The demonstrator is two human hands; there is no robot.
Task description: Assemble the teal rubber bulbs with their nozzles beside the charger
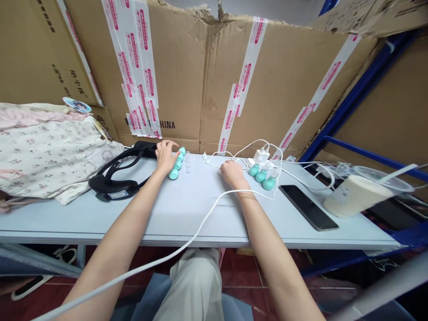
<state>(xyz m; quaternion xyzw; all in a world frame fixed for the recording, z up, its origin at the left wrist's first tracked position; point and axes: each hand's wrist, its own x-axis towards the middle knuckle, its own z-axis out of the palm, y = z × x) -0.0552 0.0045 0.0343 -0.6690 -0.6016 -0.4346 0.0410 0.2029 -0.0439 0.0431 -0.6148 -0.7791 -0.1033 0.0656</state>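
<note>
My left hand (165, 156) is at the left of the shelf top, fingers spread, beside a row of several small round teal pieces (177, 164). The thumb is at the row's edge; whether it presses on it I cannot tell. Just right of that row lies a line of small clear pieces (188, 162). My right hand (233, 171) rests on the surface with its fingers curled in, and what they hold, if anything, is hidden. A thin white cable (214, 154) runs close behind it. To its right are three teal bulb-shaped pieces (261, 176) with pale tops.
A black head strap device (115, 189) and floral cloth (50, 151) lie left. A white charger (261, 155), black phone (307, 207) and tilted cream cup (356, 196) are right. A white cable (200, 227) crosses in front. Cardboard (180, 80) walls the back.
</note>
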